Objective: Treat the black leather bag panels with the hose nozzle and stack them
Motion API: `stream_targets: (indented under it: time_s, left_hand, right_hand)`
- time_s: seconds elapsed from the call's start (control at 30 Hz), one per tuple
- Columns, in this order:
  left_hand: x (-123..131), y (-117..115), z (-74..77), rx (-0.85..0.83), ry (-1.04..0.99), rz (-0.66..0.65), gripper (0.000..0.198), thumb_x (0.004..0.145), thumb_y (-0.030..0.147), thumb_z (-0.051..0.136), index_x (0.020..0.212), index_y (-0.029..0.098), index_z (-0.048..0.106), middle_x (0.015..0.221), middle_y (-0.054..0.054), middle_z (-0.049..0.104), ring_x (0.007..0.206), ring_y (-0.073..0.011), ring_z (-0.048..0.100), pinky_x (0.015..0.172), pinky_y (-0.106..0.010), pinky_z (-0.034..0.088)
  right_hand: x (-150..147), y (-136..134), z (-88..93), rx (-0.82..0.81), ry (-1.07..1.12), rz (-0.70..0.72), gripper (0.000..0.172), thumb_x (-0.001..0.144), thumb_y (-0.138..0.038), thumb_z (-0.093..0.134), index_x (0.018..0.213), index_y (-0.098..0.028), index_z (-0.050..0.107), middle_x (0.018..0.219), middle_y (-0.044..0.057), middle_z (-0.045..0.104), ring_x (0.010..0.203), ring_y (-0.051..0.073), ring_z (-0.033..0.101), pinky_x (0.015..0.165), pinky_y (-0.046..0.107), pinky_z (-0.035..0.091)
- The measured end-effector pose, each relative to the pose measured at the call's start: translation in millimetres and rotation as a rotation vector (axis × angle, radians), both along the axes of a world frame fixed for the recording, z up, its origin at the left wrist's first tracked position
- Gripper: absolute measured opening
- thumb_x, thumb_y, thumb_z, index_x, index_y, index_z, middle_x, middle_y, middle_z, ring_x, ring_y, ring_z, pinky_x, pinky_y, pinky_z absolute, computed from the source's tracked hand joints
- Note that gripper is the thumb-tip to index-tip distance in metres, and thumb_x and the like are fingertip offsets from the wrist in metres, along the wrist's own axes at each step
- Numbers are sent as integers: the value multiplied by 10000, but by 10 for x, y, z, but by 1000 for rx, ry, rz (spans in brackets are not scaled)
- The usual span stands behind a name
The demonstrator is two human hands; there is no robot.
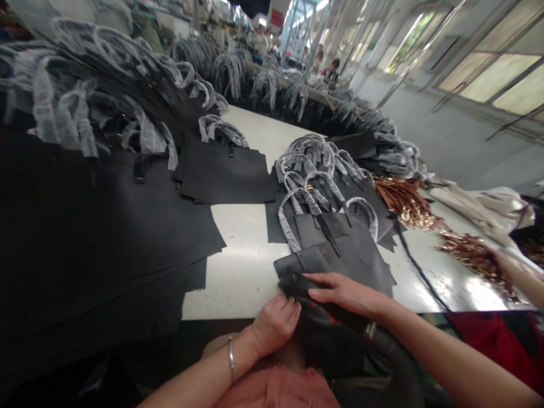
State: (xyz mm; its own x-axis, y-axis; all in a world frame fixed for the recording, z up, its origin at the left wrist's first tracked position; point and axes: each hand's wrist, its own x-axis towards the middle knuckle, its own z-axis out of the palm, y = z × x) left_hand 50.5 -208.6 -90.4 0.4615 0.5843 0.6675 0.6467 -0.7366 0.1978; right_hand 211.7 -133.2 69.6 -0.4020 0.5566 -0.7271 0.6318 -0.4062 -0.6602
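Note:
Close to the table's front edge, my left hand (278, 322) pinches the lower left side of a black leather piece (293, 285). My right hand (346, 293) grips the same piece from the right, its fingers laid over the top. Much of this piece hangs below the edge in shadow, so its full shape is hidden. Under my right forearm curves a dark tube-like part (397, 354) with a small metal fitting. Just beyond my hands lie overlapping black leather panels (340, 258) with plastic-wrapped handles (312, 198).
Large black panels (106, 226) are piled on the left. A smaller stack (229, 175) lies on the pale table (238, 266). Brown straps with gold-coloured hardware (403, 201) lie right, beside beige cloth (480, 207). Another person's arm (525, 277) reaches in. A black cord (419, 266) crosses the table.

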Motion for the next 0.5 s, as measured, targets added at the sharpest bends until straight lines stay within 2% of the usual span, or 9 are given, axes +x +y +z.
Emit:
stream_targets:
  time_s: [0.13, 0.23, 0.33, 0.4, 0.5]
  left_hand:
    - [23, -7, -14, -27, -32, 2, 265, 906, 72, 374, 1003, 78, 620, 901, -133, 683, 817, -189, 659, 838, -386, 551]
    - [24, -14, 22, -86, -41, 39, 258, 905, 72, 372, 964, 98, 621, 839, -110, 672, 772, -188, 652, 755, -356, 565]
    - [22, -11, 65, -106, -37, 67, 245, 910, 83, 376, 911, 117, 619, 772, -89, 655, 712, -187, 633, 671, -328, 561]
    - [25, -1, 71, -93, -28, 57, 250, 915, 92, 368, 897, 121, 615, 764, -89, 648, 691, -184, 623, 642, -319, 554]
    - [39, 12, 52, -122, -9, 31, 257, 914, 91, 353, 897, 125, 607, 787, -99, 642, 725, -186, 619, 637, -308, 546]
  right_hand:
    - [-146, 76, -41, 77, 7, 39, 620, 821, -413, 628, 1382, -193, 483, 708, -14, 611, 451, 86, 532, 432, 201, 429]
    - [-73, 67, 44, 60, -14, 74, 632, 816, -425, 635, 1389, -210, 477, 723, -15, 610, 464, 91, 547, 445, 205, 444]
    - [57, -3, 114, 6, -38, 50, 623, 817, -435, 629, 1386, -231, 480, 764, -12, 609, 470, 89, 556, 439, 203, 452]
    - [77, -48, 83, 2, -32, 32, 618, 824, -431, 618, 1391, -232, 473, 759, -13, 608, 457, 90, 551, 431, 207, 452]
    - [-28, -47, -62, 99, 1, 29, 595, 821, -410, 622, 1370, -213, 502, 735, -11, 617, 442, 91, 536, 424, 215, 440]
